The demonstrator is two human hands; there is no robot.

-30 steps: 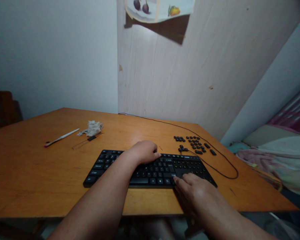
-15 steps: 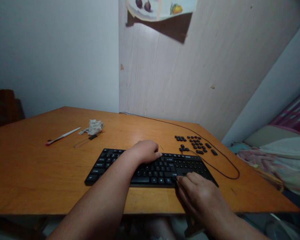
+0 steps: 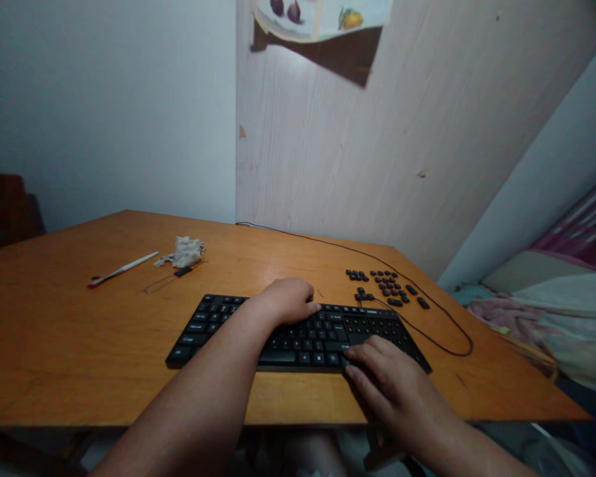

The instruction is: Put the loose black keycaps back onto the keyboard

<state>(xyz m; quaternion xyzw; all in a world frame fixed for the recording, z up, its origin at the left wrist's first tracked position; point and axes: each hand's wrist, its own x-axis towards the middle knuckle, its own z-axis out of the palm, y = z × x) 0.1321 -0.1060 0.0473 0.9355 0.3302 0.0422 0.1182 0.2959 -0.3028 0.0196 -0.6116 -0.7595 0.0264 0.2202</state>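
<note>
A black keyboard (image 3: 277, 358) lies near the front edge of the wooden table, with bare switch sockets (image 3: 372, 327) showing in its right-hand part. My left hand (image 3: 289, 301) is laid across the keyboard's back edge, thumb on top and fingers curled over the far side, gripping it. At the front, my right hand (image 3: 390, 377) has its thumb and fingertips closed around a keycap (image 3: 346, 362) in the bottom row; the fingers partly hide it. Behind the keyboard's right end, several loose black keycaps (image 3: 391, 290) sit in groups.
A black cable (image 3: 328, 242) runs along the back and loops at the right. On the left of the table (image 3: 69, 344) are a toothbrush (image 3: 124, 269), a crumpled grey cloth (image 3: 186, 252) and a wire keycap puller (image 3: 181, 272). Walls stand behind; bedding (image 3: 541, 311) is at right.
My right thumb and fingertips have shifted slightly and sit a little farther apart at the bottom-row keycap. My left hand keeps its place on the keyboard. The view has drifted slightly.
</note>
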